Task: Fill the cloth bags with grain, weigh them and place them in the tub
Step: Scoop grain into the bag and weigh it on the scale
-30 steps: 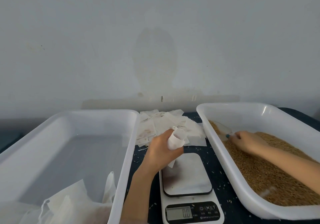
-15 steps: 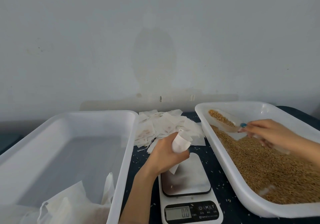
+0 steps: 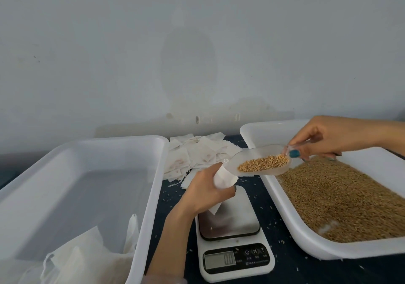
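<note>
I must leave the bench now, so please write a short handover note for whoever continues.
Left hand grips an open cloth bag above the scale, which shows zero.
Right hand holds the scoop of grain by its handle, tip near the bag's mouth.
Done: white bags lie in the left tub.
Left: pour, weigh, place this bag; then the empty bags behind the scale.

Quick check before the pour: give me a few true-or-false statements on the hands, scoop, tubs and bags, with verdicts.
1. The right hand holds a scoop with grain in it. True.
2. The left hand is empty. False: it grips a cloth bag.
3. The grain tub is on the person's left. False: it is on the right; the left tub holds white bags.
4. Spare bags lie piled behind the scale. True.
</note>
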Tool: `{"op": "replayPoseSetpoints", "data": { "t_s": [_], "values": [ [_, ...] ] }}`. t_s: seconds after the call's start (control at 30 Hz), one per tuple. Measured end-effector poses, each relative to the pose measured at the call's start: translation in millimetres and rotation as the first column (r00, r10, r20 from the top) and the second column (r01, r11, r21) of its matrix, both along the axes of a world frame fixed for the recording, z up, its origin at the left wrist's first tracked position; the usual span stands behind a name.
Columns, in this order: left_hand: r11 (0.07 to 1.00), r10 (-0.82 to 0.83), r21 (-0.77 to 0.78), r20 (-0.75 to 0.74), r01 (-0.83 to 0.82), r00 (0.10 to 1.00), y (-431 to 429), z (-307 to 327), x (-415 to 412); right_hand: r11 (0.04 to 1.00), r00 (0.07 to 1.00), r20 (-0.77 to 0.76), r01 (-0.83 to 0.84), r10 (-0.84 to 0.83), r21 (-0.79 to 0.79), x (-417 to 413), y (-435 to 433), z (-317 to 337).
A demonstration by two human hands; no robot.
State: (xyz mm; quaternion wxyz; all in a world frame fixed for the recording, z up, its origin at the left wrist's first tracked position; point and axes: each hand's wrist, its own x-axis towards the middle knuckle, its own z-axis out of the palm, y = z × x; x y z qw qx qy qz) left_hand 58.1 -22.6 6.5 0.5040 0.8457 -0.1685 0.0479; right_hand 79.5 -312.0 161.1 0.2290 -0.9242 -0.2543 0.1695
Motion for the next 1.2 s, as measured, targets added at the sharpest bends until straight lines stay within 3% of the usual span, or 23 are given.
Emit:
{"op": "replayPoseSetpoints", "data": {
  "t_s": [0.43, 0.57, 0.87, 1.2],
  "values": [
    [0.999, -0.027, -0.042, 0.012, 0.028, 1.000, -3.2, 4.4, -2.1, 0.988, 0.996, 0.025, -0.082, 0.086, -0.131, 5.7, 15.3, 30.7],
    [0.998, -0.058, -0.039, -0.020, 0.057, 0.998, -10.2, 3.7, -2.1, 0.958, 0.994, 0.039, -0.092, 0.106, -0.273, 7.3, 28.3, 45.9],
    [0.977, -0.123, -0.187, -0.093, 0.104, 0.988, -21.6, 4.6, -5.1, 0.827, 0.984, 0.096, -0.073, 0.152, -0.558, 1.3, 68.2, 85.9],
    [0.973, -0.109, -0.216, -0.109, 0.083, 0.988, -18.9, 4.7, -6.2, 0.819, 0.977, 0.129, -0.067, 0.170, -0.570, -3.2, 72.5, 91.7]
  ]
}}
